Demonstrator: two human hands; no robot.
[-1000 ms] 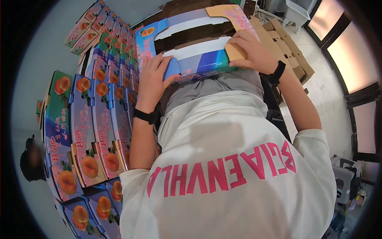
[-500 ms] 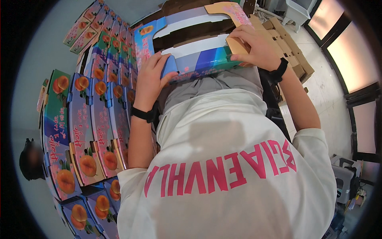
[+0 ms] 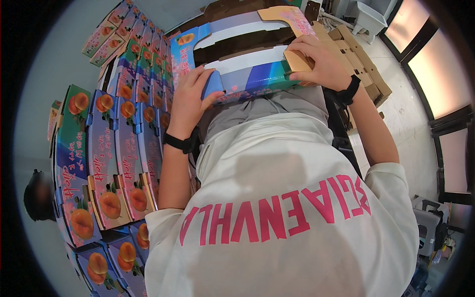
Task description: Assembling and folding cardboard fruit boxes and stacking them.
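Note:
A printed cardboard fruit box (image 3: 257, 78) with blue, green and purple sides lies across my lap, its top open in the middle. My left hand (image 3: 190, 101) grips the near left corner, thumb against the outer side and fingers over the blue corner flap (image 3: 212, 85). At the near right corner my right hand (image 3: 319, 62) pinches the box around the orange corner flap (image 3: 298, 61), fingers on top and thumb on the near side. White inner walls and a dark inside show through the opening. Each wrist wears a black band.
Stacks of similar printed boxes (image 3: 104, 148) rise close on my left. Flattened brown cardboard (image 3: 358, 64) lies on the right, by the pale tiled floor (image 3: 403, 106). A white basin (image 3: 370, 19) stands far right. Another person's dark-haired head (image 3: 39, 195) shows at the far left.
Both hands keep their hold on the same corners. Box and hands appear slightly lower and further right, along with a small shift of the whole view.

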